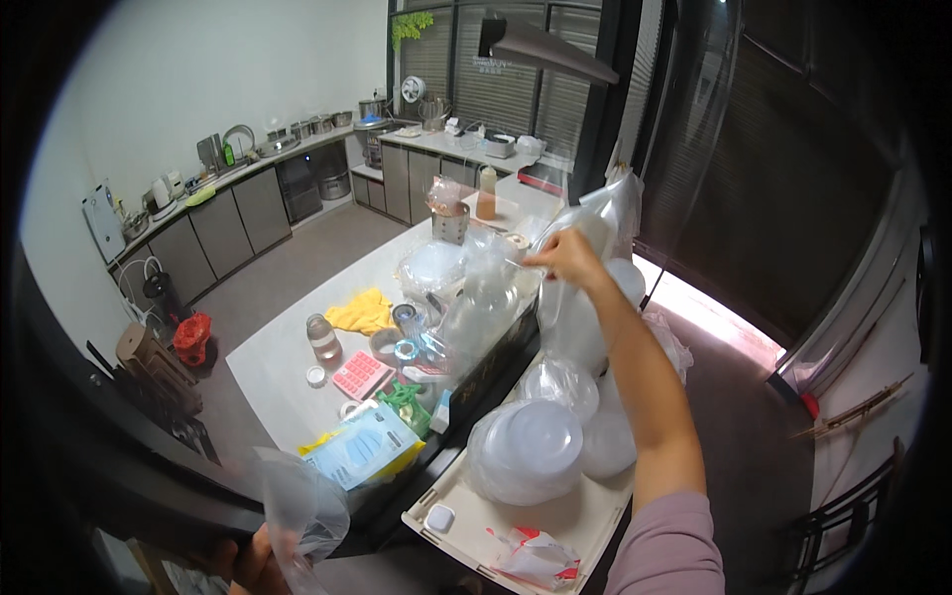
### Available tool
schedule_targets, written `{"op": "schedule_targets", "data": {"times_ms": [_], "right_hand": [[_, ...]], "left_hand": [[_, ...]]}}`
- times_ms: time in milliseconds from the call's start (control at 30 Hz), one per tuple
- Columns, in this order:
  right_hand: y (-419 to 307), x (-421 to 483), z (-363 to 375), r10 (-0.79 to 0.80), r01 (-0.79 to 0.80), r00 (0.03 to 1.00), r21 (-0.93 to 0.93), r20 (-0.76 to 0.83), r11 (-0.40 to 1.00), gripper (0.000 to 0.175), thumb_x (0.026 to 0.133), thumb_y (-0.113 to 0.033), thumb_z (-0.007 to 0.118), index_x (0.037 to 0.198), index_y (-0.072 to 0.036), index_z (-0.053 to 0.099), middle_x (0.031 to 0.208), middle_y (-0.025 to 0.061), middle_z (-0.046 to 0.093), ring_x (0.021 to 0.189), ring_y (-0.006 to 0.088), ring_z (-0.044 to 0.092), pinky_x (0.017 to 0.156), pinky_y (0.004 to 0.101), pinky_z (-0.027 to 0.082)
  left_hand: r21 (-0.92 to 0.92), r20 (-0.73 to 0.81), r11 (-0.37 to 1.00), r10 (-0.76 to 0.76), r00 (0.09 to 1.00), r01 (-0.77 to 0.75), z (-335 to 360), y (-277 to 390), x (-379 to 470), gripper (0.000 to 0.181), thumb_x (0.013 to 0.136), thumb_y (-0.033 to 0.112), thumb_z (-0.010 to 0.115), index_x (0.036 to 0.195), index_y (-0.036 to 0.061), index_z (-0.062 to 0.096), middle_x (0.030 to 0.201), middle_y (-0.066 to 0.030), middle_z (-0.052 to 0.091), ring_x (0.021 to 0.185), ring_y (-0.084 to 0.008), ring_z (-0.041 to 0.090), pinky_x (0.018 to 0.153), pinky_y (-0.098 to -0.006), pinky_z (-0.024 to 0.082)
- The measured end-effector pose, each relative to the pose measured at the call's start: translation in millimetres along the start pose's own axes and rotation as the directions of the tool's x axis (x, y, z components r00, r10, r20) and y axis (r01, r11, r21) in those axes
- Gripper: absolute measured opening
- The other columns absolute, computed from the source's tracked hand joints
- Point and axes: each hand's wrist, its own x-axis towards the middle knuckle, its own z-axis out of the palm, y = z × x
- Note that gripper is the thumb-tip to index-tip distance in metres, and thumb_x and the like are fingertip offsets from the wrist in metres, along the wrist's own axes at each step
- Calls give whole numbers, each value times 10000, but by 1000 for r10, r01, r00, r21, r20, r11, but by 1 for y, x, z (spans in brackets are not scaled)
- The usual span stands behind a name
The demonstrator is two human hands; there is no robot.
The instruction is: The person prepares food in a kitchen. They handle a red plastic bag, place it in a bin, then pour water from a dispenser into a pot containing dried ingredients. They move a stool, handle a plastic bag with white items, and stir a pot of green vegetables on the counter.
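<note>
My right hand (569, 256) reaches over the counter's far right end, thumb and fingers pinched at the edge of a blurred clear plastic bag (483, 305). That bag hangs over the counter's right side. Low at the left, my left hand (260, 561) grips another clear plastic bag (305, 506), which stands up from the fingers. Under my right forearm, wrapped stacks of round translucent plastic lids or bowls (539, 439) rest on a beige plastic tray (454, 476). Behind my right hand stand tall clear bags (617, 204).
The white counter (275, 372) holds a yellow cloth (363, 312), a glass jar (323, 338), a pink calculator (363, 375), tape rolls (387, 344) and a blue face-mask box (364, 446). A white case (439, 518) and crumpled packaging (539, 558) lie on the tray. Kitchen cabinets (256, 216) line the wall.
</note>
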Motion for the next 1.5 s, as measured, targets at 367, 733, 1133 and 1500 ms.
{"op": "schedule_targets", "data": {"times_ms": [367, 733, 1133, 1500], "right_hand": [[-198, -247, 23, -594, 575, 758, 151, 271, 804, 167, 719, -48, 619, 661, -31, 464, 656, 65, 466, 631, 209, 437, 599, 296, 374], [-344, -447, 238, 4, -252, 840, 383, 543, 889, 212, 741, -6, 630, 950, 19, 649, 881, 105, 655, 702, 104, 607, 590, 209, 460], [-277, -293, 601, 305, -667, 735, 727, 606, 163, 246, 938, -331, 502, 876, -120, 612, 757, -18, 611, 629, 91, 572, 541, 216, 463], [-356, -97, 754, 355, -844, 486, 534, 798, -45, 277, 934, -244, 484, 1136, -71, 563, 780, 0, 552, 582, 130, 549, 583, 263, 484]], "left_hand": [[-190, -97, 982, -17, 995, -2, -6, -10, 1, 112, 866, 242, 572, 909, 174, 649, 1060, 37, 653, 1160, -198, 509, 1092, -475, 147], [-725, 668, -68, -308, 677, 685, -58, -113, -227, 457, 731, -30, 518, 1184, 16, 557, 1038, -167, 639, 936, -258, 636, 809, -314, 504], [204, 976, -64, -70, -208, 977, -9, -236, -441, 381, 881, 310, 556, 1184, 81, 592, 1081, -126, 638, 1035, -251, 585, 875, -332, 447], [277, 943, -944, 302, 137, 177, 243, -389, -431, 616, 899, 370, 584, 1360, 26, 365, 1222, -94, 554, 1128, -159, 518, 953, -306, 422]]}}
